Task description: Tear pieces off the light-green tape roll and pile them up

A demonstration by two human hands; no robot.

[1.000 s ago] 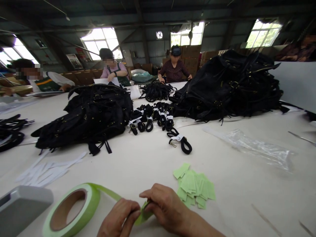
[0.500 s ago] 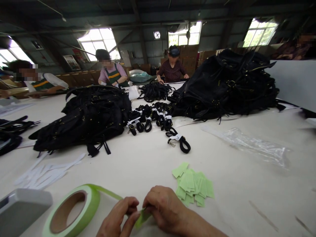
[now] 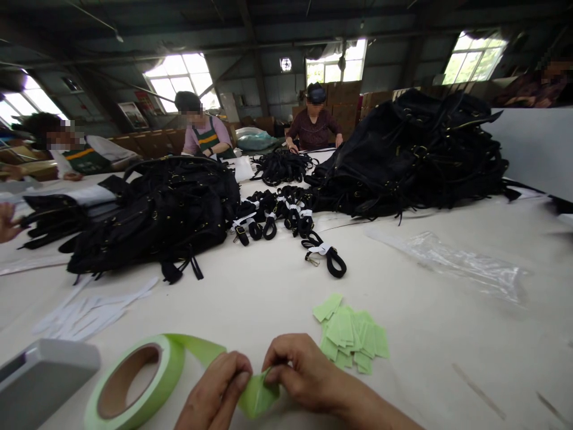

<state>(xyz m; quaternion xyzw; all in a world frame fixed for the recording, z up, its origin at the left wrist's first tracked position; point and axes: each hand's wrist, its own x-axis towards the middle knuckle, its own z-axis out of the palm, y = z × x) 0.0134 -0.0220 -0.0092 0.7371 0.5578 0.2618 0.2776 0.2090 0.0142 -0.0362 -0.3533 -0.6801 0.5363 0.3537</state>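
Note:
A roll of light green tape [image 3: 172, 370] stands at the lower left, and a strip runs from it to my hands. My left hand [image 3: 219, 388] pinches this strip between thumb and fingers. Close beside it on the right, my right hand [image 3: 299, 370] grips the strip's end. The green tape end [image 3: 258, 395] hangs folded between the two hands. Behind my right hand lies a loose pile of small green tape pieces [image 3: 351, 334]. One black strap [image 3: 335, 263], coiled and bound with a white band, rests farther up the table.
Heaps of black bags stand at left [image 3: 152, 221] and right [image 3: 403, 161], with bundled straps [image 3: 290, 206] between. White paper strips [image 3: 96, 307], a grey box [image 3: 54, 376] and a clear plastic bag [image 3: 465, 266] lie on the table. Co-workers sit across; another person's hand [image 3: 8, 222] reaches in from the left.
The tape strip between roll and hands has twisted to show wider, and more of its end shows between my hands. At far left, black pieces and a co-worker's hand have come in.

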